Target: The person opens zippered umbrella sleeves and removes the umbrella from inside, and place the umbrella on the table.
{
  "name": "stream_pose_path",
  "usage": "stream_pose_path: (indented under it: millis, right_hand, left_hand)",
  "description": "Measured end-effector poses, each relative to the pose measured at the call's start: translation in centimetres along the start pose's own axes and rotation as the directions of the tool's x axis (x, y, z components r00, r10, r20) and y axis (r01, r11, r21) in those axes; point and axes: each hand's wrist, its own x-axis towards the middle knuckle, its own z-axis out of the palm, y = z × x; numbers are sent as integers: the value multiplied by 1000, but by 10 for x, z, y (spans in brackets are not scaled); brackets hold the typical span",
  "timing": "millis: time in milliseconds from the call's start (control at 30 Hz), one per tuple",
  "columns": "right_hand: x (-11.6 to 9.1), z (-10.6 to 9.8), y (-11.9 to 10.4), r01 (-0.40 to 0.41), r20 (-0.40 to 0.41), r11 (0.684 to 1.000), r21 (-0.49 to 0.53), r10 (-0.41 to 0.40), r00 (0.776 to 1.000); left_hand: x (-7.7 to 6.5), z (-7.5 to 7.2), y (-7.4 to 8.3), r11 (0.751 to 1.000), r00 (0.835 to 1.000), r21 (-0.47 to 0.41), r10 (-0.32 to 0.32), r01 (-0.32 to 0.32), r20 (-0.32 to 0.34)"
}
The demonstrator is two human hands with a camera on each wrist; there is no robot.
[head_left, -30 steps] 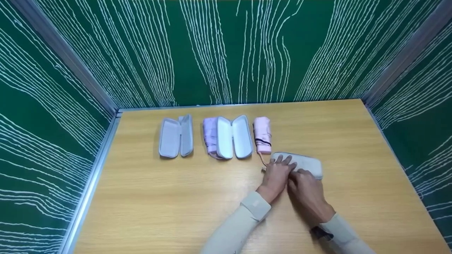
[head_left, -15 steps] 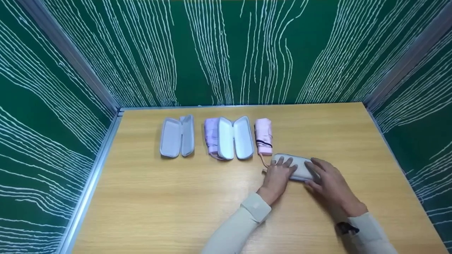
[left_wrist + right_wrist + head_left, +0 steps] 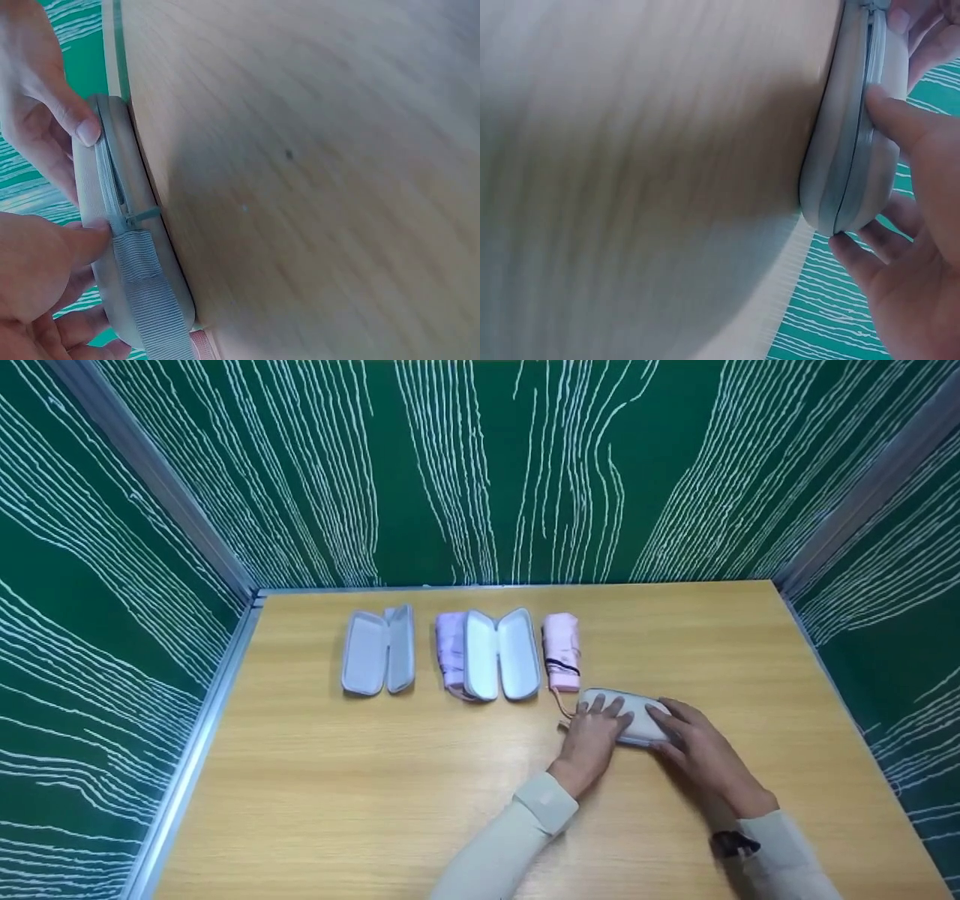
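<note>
A pale grey hard zip case (image 3: 636,720) lies on the table at right of centre in the head view. My left hand (image 3: 590,739) rests its spread fingers on the lid at the left end, its thumb at the near side. With thumb and fingers my right hand (image 3: 705,746) holds the right end. The left wrist view shows a zipper pull (image 3: 142,215) beside a ribbed grey strap (image 3: 154,289). A narrow gap runs along the zipper from the pull towards the right hand. In the right wrist view the right thumb touches the zipper (image 3: 859,135) side.
Left of the case lies a folded pink umbrella (image 3: 561,641) with a cord. Beyond it, an unzipped white-lined case (image 3: 519,660) overlaps a folded purple umbrella (image 3: 450,649). Another unzipped grey case (image 3: 364,656) stands farther left. Green panels with white lines (image 3: 427,472) border the wooden table (image 3: 337,780).
My right hand has moved from beside the left hand to the case's right end and now holds it there. The left hand stays on the lid.
</note>
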Motion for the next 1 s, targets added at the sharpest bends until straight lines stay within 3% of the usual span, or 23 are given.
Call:
stream_pose_path:
  millis: [200, 400, 1000]
  right_hand:
    - [-2, 3, -1, 12, -42, 1000, -2, -12, 999]
    - [-6, 6, -3, 10, -61, 1000, -4, -11, 998]
    - [-13, 12, -14, -72, -91, 997, 13, 73, 993]
  left_hand:
    - [1, 0, 1, 1000, 999, 15, -5, 6, -35]
    - [1, 3, 0, 1000, 998, -27, -6, 4, -60]
    - [2, 2, -2, 991, 1000, -131, 22, -19, 20]
